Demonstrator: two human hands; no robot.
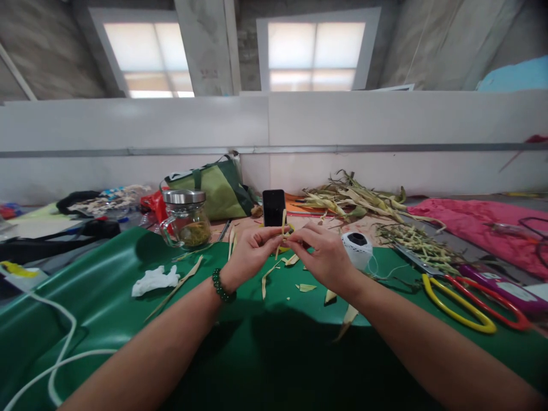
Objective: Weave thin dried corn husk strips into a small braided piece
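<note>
My left hand (248, 251), with a green bead bracelet (221, 285) at the wrist, pinches a narrow pale strip of dried husk (283, 219) between thumb and fingertips. From the other side my right hand (323, 254) closes its fingertips on the same small spot. The strip stands roughly upright there, over the green mat (274, 348). What exactly lies between the fingertips is too small to make out. Below the hands, husk scraps (264, 285) are scattered on the mat. A spool of white thread (358, 249) stands just right of my right hand.
Behind the hands a phone (274, 206) stands upright. Scissors (460, 302) with yellow and red handles lie at right, near a heap of dried husks (355, 197). At left are a glass jar mug (192, 231), crumpled white tissue (156, 279) and a white cable (71, 319).
</note>
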